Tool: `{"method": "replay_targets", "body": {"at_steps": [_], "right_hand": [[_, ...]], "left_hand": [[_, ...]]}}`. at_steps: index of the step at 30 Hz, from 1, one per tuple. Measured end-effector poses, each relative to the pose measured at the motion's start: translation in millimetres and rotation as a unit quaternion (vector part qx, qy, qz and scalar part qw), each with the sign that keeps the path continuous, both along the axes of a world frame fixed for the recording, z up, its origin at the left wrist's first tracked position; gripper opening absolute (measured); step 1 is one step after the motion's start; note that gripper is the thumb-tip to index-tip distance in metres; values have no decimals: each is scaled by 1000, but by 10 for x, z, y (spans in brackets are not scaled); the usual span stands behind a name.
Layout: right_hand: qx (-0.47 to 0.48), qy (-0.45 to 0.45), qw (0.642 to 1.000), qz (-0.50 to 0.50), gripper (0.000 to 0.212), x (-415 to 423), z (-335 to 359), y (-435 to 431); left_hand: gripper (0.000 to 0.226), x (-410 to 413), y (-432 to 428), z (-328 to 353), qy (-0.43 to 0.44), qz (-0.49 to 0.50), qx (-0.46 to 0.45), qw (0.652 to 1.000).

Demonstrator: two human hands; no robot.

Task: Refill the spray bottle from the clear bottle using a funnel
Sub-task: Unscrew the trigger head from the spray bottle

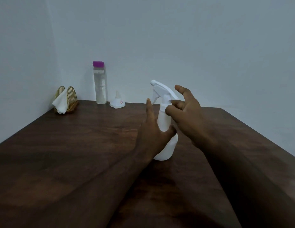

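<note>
A white spray bottle (166, 145) stands upright mid-table, its trigger head (161, 89) pointing left. My left hand (151, 130) holds the bottle's body, thumb wrapped across its near side and one finger pointing up along its left side. My right hand (186, 109) is at the neck: the thumb and a curled finger pinch the white collar under the head, and the other fingers spread upward. The clear bottle (100, 84), with a purple cap and liquid inside, stands by the back wall. A small white funnel (117, 102) sits mouth-down just right of it.
A gold wire napkin holder (67, 101) with a white tissue stands in the back left corner. The dark wooden table (77, 145) meets walls at the back and left. Its right edge runs diagonally at the far right.
</note>
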State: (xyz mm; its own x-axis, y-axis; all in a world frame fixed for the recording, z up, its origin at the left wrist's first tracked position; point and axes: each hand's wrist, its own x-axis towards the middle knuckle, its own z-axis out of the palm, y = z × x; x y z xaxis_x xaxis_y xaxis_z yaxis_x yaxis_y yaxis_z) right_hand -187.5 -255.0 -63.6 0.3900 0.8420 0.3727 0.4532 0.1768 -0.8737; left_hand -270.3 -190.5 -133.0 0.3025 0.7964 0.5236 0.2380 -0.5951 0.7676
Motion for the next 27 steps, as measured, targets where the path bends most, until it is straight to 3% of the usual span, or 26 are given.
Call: {"method": "replay_targets", "body": {"at_steps": [5,11,16,21,23,27], "right_hand": [[9,15,999,-47,76,-31,-12,43],[-20,-6,1000,-8,56,-8,93,29],[-14,-96,995,-34,27,-28,159,71],[19,20,999,30,19,168,504,39],[47,61,997,19,24,300,638,-10],[79,127,988,-25,46,608,599,-167]], "left_hand": [[112,14,7,8,-10,4,10,1000],[109,-10,-11,9,-8,5,2,1000],[112,-27,-25,17,-13,5,-3,1000],[117,-38,20,-25,-6,11,-27,1000],[107,-59,22,-12,-8,-1,-13,1000],[42,-83,15,-16,-46,19,107,993]]}}
